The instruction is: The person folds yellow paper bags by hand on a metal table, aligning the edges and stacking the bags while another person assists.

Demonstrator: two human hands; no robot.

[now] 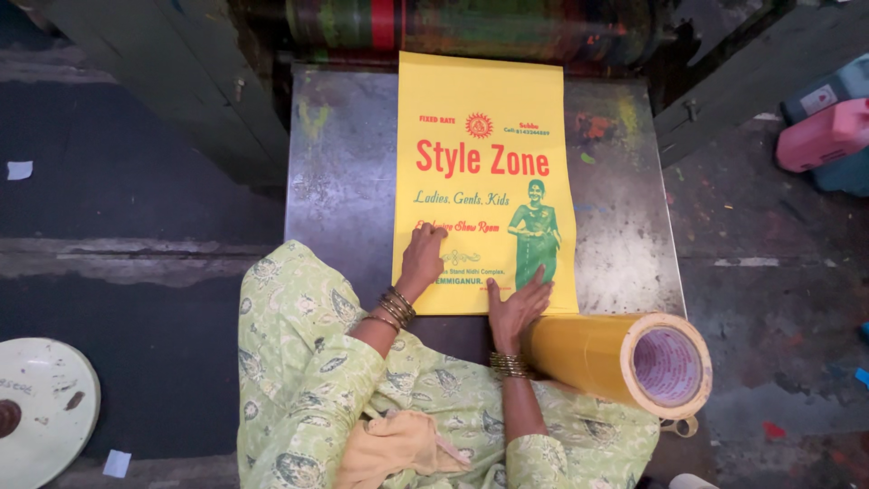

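Head view: left hand [422, 258] and right hand [518, 305] press flat, open, holding nothing, on the yellow printed bag [484, 181] at the metal plate's [344, 172] near edge, beside a yellow roll [615, 358].

Small printing workshop, shown by an ink-smeared metal feed table [344, 181] butted against a paint-caked press roller [480, 23] along its far edge, with a freshly printed yellow bag [484, 100] lying flat from that edge toward the near one. Further marked by a large roll of yellow material [615, 358] at the table's near right corner, coloured plastic canisters [828, 127] on the stained concrete floor [769, 254] to the right, and a round paint-spotted lid [45, 407] at lower left.
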